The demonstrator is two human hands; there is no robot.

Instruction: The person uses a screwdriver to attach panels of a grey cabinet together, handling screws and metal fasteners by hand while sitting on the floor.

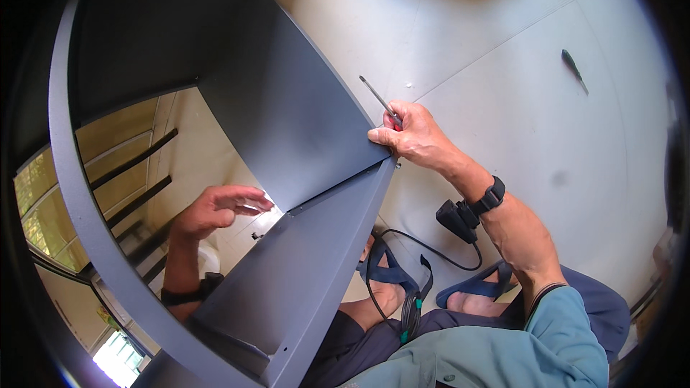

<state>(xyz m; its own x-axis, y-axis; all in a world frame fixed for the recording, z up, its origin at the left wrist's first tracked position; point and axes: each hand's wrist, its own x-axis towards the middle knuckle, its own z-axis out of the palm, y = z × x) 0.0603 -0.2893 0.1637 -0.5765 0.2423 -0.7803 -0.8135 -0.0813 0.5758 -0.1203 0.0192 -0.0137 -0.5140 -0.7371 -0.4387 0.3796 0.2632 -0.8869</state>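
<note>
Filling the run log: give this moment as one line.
right hand: grips screwdriver, on panel corner | left hand: inside grey cabinet, fingers on small screw | second tool: on floor

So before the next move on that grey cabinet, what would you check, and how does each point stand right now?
1. Right hand has the screwdriver: ok, clamped in its grip with the shaft pointing up and away.
2. Right hand steadies the panel corner: ok, thumb rests on the edge.
3. Left hand placed inside the grey cabinet: ok, fingers by a small metal piece; whether it is gripped, cannot tell.
4. Panels meet flush at the joint: cannot tell.
5. Black cable clear of the feet: not ok, it loops by the sandals.
6. Spare tool on the floor: ok, lying apart.
</note>
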